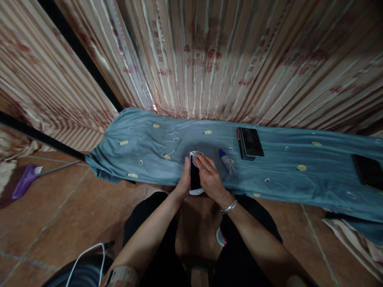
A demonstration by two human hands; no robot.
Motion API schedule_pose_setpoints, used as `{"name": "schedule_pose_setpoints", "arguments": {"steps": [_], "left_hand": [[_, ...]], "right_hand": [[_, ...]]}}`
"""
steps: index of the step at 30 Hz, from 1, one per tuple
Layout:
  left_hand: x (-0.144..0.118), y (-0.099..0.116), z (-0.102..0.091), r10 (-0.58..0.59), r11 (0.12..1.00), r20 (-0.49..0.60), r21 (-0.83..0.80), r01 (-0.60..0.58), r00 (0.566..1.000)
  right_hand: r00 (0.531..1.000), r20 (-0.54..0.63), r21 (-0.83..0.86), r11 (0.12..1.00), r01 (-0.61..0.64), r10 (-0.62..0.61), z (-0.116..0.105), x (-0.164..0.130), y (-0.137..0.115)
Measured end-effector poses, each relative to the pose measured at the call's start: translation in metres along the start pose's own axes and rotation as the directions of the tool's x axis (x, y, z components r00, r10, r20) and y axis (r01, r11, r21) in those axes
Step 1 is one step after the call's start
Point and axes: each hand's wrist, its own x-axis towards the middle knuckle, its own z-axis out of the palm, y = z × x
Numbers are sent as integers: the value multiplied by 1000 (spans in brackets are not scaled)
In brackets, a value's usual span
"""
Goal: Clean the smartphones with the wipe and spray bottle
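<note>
My left hand (184, 180) grips the left side of a white smartphone (195, 179) with a dark screen, its thumb along the edge. The phone is at the front edge of the blue cloth. Over the phone's upper part, my right hand (210, 173) presses its closed fingers on a small pale grey piece (194, 160). That piece is mostly hidden, and I cannot tell its material. Just right of my right hand lies a clear bottle with a blue cap (227, 162). Farther right is a stack of dark phones or tablets (251, 142).
Blue patterned cloth (155, 147) covers the long surface before me. Another dark device (368, 171) lies at its right end. Striped curtains (203, 63) hang behind. A purple broom (25, 181) and a white cable (86, 251) are at the left.
</note>
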Motion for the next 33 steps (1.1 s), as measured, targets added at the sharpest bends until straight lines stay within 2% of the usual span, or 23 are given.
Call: {"name": "schedule_pose_setpoints", "arguments": {"steps": [5, 11, 15, 20, 24, 26, 30, 33], "left_hand": [[2, -2, 1, 66, 998, -9, 12, -66, 998], [2, -1, 0, 89, 993, -54, 76, -85, 995], [-1, 6, 3, 58, 993, -122, 111, -44, 991], [-3, 17, 4, -72, 977, -163, 186, 102, 984], [-4, 24, 4, -45, 943, -245, 309, 122, 968], [-3, 28, 5, -21, 933, -250, 342, 109, 968], [-1, 37, 8, 19, 937, -241, 344, 67, 970], [0, 42, 9, -13, 943, -245, 320, 93, 969]], "right_hand": [[1000, 0, 13, 1000, 22, -22, -1, 2, -3], [999, 42, 35, 999, 25, -27, -2, 2, -5], [994, 105, 56, 998, 26, -32, -1, -2, -9], [984, 162, 73, 995, 70, -81, 0, -8, -19], [979, 173, 94, 991, 92, -107, -1, -11, -26], [980, 165, 108, 989, 98, -115, -1, -13, -28], [978, 166, 157, 983, 99, -125, 1, -18, -31], [977, 172, 180, 979, 98, -130, 2, -21, -34]]}}
